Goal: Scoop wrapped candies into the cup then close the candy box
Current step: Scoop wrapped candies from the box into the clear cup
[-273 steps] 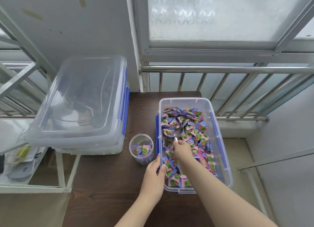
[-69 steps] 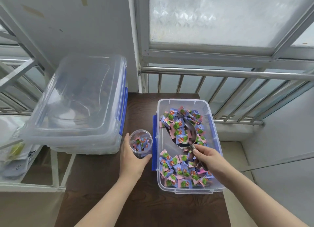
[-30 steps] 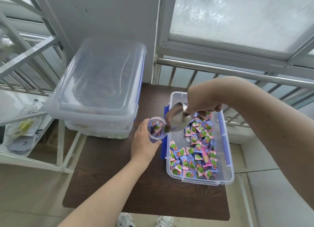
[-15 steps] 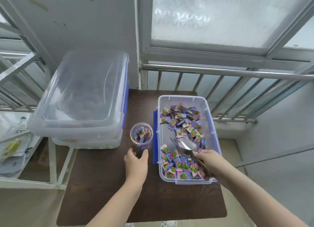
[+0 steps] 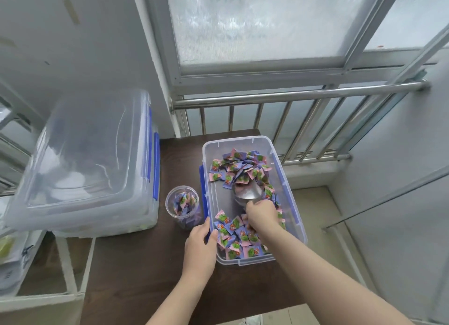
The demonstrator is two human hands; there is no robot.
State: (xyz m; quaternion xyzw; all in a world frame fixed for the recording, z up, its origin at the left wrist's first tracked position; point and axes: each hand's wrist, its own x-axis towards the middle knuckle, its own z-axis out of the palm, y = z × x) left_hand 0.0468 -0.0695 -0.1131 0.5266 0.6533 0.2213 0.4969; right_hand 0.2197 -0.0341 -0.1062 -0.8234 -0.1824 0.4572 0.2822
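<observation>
A clear candy box [image 5: 291, 193] with blue side latches stands open on the dark brown table [image 5: 136, 271], holding several pink and purple wrapped candies [image 5: 239, 170]. My right hand [image 5: 261, 216] grips the handle of a metal scoop [image 5: 246, 193], whose bowl rests inside the box against the far pile of candies. My left hand [image 5: 200, 244] holds the box's near left wall, thumb over the rim. A clear plastic cup [image 5: 182, 207] stands just left of the box, partly filled with candies.
A large clear storage bin [image 5: 82, 169] with a lid and blue latches sits at the table's left. A steel railing [image 5: 296, 96] and a frosted window run behind the table. The floor drops away to the right of the box.
My left hand has left the cup's base and taken hold of the box's left wall. My right hand has pushed the scoop farther into the box, toward the far candies.
</observation>
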